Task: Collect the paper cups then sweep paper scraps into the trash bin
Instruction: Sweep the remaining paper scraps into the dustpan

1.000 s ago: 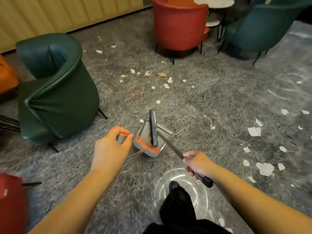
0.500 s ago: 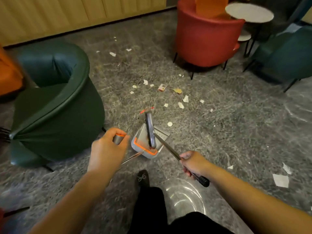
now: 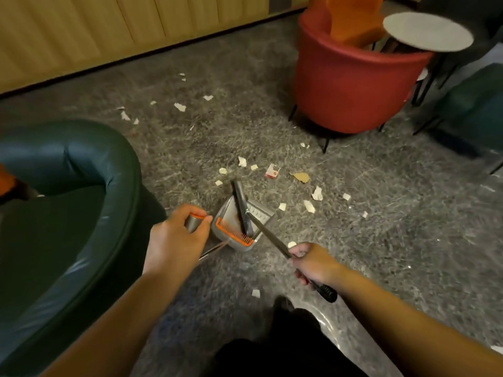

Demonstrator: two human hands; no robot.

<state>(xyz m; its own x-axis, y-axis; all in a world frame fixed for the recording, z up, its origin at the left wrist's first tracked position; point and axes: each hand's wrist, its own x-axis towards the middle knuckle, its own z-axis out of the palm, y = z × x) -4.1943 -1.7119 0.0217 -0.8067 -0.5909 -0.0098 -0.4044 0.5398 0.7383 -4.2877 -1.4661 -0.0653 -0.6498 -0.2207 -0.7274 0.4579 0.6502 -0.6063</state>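
Observation:
My left hand (image 3: 174, 240) grips the grey, orange-ringed handle of a dustpan. The grey dustpan (image 3: 261, 213) with an orange comb edge hangs just above the floor ahead of me. My right hand (image 3: 313, 263) grips the dark broom handle (image 3: 269, 238). The grey broom head (image 3: 242, 202) lies across the dustpan, its tip reaching past the pan's far edge. White paper scraps (image 3: 313, 198) lie scattered on the grey floor beyond the pan, with a red-and-white wrapper (image 3: 273, 170) and a brown scrap (image 3: 301, 177). No paper cup or trash bin is in view.
A dark green armchair (image 3: 68, 227) fills the left side, close to my left arm. A red armchair (image 3: 351, 85) stands at the back right, with a round grey table (image 3: 427, 31) and another green chair (image 3: 473, 104) beside it. A yellow panelled wall (image 3: 109, 31) runs along the back.
I have walked forward; the scraps, red chair and green armchair are nearer. Both hands keep the same grip, with the broom head still lying across the dustpan.

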